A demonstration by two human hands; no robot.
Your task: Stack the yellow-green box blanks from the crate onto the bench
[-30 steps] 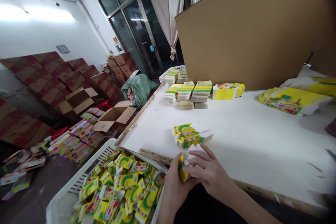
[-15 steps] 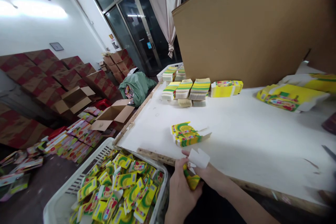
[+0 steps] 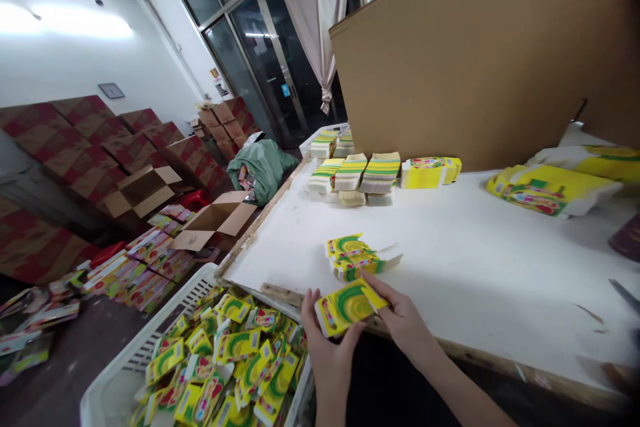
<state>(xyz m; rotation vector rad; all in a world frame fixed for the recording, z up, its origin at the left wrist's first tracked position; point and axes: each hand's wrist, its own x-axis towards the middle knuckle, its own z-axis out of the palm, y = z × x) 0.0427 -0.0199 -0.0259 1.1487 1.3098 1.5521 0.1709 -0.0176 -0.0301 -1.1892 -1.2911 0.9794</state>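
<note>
A small yellow and green printed carton (image 3: 345,309) is held between both hands above the table's near edge. My left hand (image 3: 327,353) grips its left end, thumb along the near side and fingers at the far side. At the other end, my right hand (image 3: 403,320) has its fingers closed on the carton's right edge, by a yellow flap. Just beyond the hands, several similar flat cartons (image 3: 353,255) lie in a small pile with white flaps sticking out to the right.
A white plastic basket (image 3: 97,373) full of yellow cartons stands at lower left. Banded carton stacks (image 3: 381,172) line the back of the white table (image 3: 450,247), before a large cardboard sheet (image 3: 450,67). Scissors-like dark metal (image 3: 625,295) lies at right. Open boxes (image 3: 215,220) sit on the floor.
The carton has been turned so its printed broad face shows, and its white flaps no longer stand up in view. My hands have moved apart to its two ends.
</note>
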